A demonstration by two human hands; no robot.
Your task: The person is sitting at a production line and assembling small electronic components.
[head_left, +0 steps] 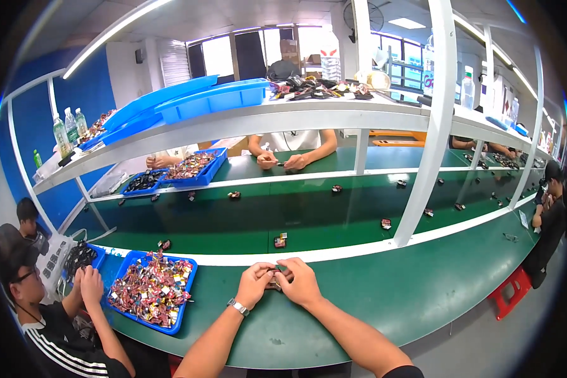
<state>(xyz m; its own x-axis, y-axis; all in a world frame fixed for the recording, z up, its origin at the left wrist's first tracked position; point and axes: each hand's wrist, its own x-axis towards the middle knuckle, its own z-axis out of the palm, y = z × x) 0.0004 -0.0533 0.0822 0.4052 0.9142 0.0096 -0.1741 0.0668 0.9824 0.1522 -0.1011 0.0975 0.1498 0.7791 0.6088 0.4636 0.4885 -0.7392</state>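
Over the green table [384,309], my left hand [253,286] and my right hand [300,283] meet in front of me, thumbs and fingers pinched together. Between them is a small dark electronic part [273,283] with a reddish tint, mostly covered by my fingers. A band with a metal look circles my left wrist. To the left of my hands, a blue tray [176,327] is heaped with small electronic parts [150,286] in dark red, white and yellow. One similar part [280,240] lies on the green belt just beyond my hands.
A white rail [315,256] separates my table from the belt [309,214], where several parts are scattered. White posts [425,157] hold a shelf with blue trays [214,101] and bottles. A person [50,309] works at my left; others sit across and at far right, near a red stool [510,293].
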